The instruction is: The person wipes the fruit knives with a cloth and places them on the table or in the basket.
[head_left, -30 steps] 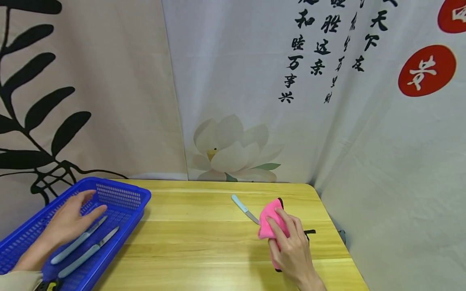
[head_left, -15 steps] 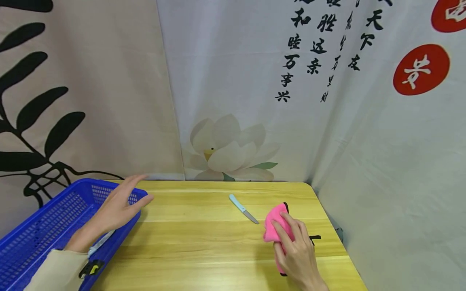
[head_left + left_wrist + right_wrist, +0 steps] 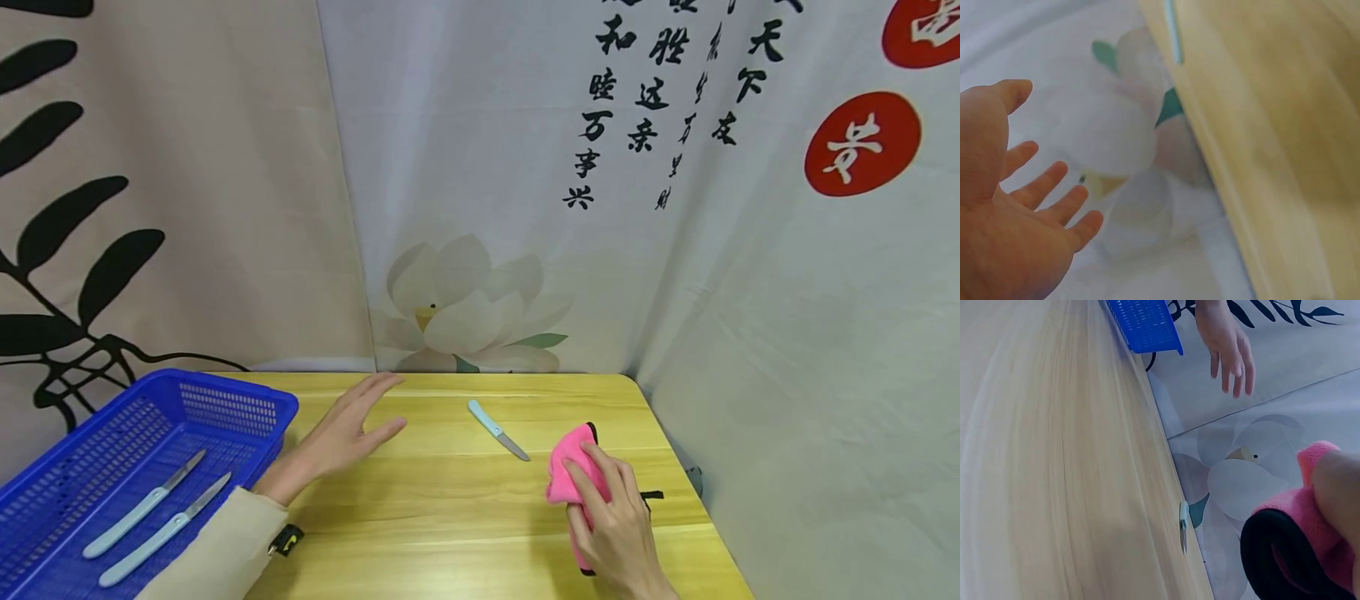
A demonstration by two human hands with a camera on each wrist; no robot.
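My left hand (image 3: 337,437) hovers over the table between the basket and a knife, fingers spread and holding nothing; the left wrist view shows its bare palm. A knife with a light blue handle (image 3: 487,419) lies on the table, its blade pointing toward the right hand. My right hand (image 3: 615,517) grips a folded pink cloth (image 3: 573,462) with black edging, at the table's right side. In the right wrist view the cloth (image 3: 1300,515) is bunched under the fingers. Two more light blue knives (image 3: 146,508) lie side by side in the blue basket (image 3: 228,408).
The basket stands at the table's left side, beside my left sleeve (image 3: 225,550). A black strap (image 3: 652,495) sticks out to the right of the right hand. Printed curtains (image 3: 480,167) hang behind the wooden table (image 3: 420,533) and along its right side.
My left hand has moved right, out from over the basket to above the table, uncovering the two knives inside. The right hand with the cloth has shifted slightly, leaving the table knife's blade fully visible.
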